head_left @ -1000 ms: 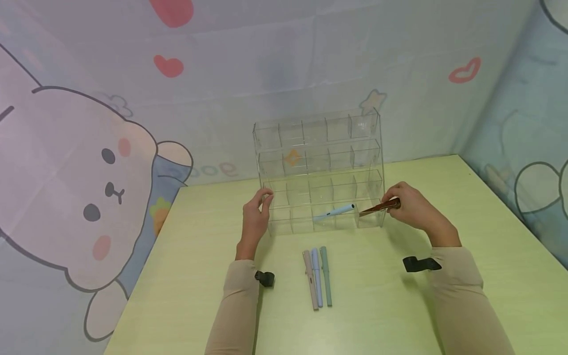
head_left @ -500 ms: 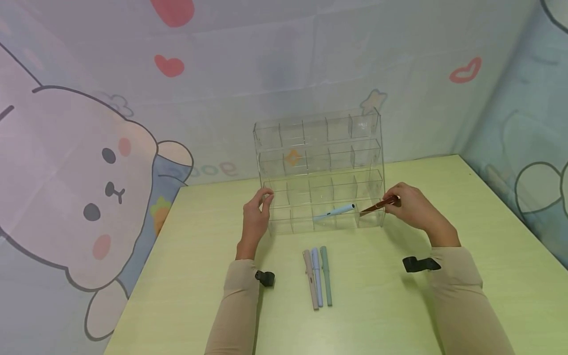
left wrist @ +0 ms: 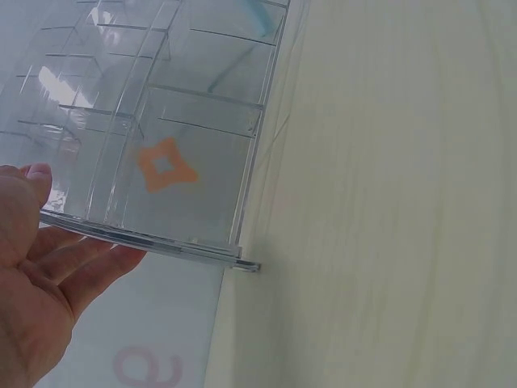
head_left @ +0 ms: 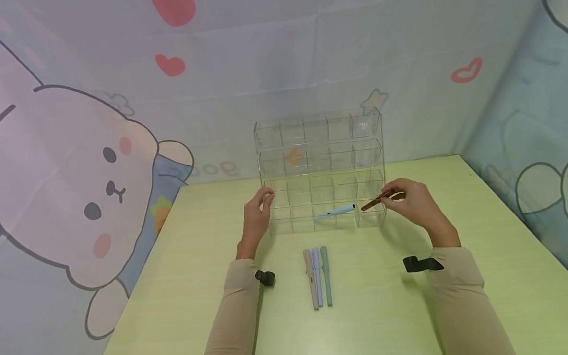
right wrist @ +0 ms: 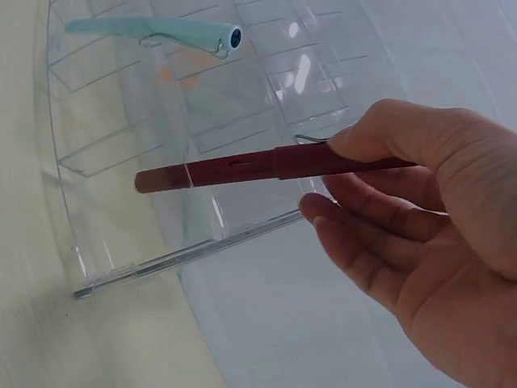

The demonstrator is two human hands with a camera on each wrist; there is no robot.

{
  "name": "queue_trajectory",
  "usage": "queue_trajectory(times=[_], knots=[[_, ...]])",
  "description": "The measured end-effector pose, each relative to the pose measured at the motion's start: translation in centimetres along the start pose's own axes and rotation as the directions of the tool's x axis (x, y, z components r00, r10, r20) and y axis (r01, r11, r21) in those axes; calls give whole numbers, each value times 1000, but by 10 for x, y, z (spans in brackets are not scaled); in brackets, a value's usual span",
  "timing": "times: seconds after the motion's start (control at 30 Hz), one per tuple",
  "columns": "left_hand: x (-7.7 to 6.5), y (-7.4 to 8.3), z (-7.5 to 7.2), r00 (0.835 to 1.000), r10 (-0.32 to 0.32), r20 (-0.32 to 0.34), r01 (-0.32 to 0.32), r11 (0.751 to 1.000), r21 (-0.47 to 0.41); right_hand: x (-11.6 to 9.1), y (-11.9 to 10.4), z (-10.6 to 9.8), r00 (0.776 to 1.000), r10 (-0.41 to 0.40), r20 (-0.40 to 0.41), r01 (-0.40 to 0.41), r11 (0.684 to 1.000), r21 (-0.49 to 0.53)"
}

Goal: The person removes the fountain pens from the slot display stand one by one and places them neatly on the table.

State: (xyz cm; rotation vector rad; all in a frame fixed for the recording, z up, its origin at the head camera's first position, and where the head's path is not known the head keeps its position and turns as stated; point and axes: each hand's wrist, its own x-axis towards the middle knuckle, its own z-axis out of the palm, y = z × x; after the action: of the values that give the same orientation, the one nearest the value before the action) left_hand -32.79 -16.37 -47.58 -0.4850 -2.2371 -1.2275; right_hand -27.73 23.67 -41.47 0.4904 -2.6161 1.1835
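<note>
A clear acrylic rack (head_left: pixel 321 190) with tiers of small compartments stands on the table. My left hand (head_left: pixel 255 219) grips its left side edge, thumb on the near side and fingers behind, as the left wrist view shows. My right hand (head_left: pixel 414 204) pinches a dark red pen (right wrist: pixel 234 168) by its clip end, at the rack's lower right corner. The pen slants, its far end over the bottom right compartment and seen through a clear panel in the right wrist view. A light blue pen (head_left: pixel 340 210) lies slanted in the bottom tier, just left of it.
On the table (head_left: pixel 191 276) in front of the rack lie three pens side by side: a greyish-pink pen (head_left: pixel 310 280), a pale lavender-blue pen (head_left: pixel 317 276) and a green pen (head_left: pixel 326 276). A printed cloth backdrop (head_left: pixel 239 64) hangs close behind the rack.
The right hand has raised the red pen slightly, its far end lifting up from the bottom right compartment, and the fingers have shifted on it. The left hand stays on the rack.
</note>
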Motion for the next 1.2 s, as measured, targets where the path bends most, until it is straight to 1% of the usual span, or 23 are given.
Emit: queue_trajectory(times=[0.17,0.33,0.4,0.47,0.6,0.8,0.83,1.0,1.13,1.2], knots=[[0,-1,1,1000,3,4,-3,1000,7,-2,-3,-3,998,19,-56,-16,998,53],[0,0,0,1000,0,3,0,1000,12,-1,-7,-5,993,22,-118,-14,998,66],[0,0,1,1000,0,1,0,1000,10,-1,-7,-5,991,31,-133,-17,994,104],[0,0,1,1000,1,0,-1,1000,8,0,-8,-6,989,33,-147,-8,987,163],[0,0,1,1000,-2,0,2,1000,6,1,-9,-5,983,22,-184,34,955,296],[0,-1,0,1000,-2,-1,2,1000,6,2,-12,-6,965,14,-260,115,874,472],[1,-1,1,1000,-3,-1,3,1000,5,2,-12,-6,962,9,-273,131,862,490],[1,-1,1,1000,-9,5,9,1000,4,2,-14,-5,952,-22,-305,187,831,524],[1,-1,1,1000,-10,8,10,1000,3,1,-16,-5,951,-16,-310,196,805,560],[0,-1,1,1000,-7,11,7,1000,2,1,-16,-5,950,-10,-313,195,800,567]])
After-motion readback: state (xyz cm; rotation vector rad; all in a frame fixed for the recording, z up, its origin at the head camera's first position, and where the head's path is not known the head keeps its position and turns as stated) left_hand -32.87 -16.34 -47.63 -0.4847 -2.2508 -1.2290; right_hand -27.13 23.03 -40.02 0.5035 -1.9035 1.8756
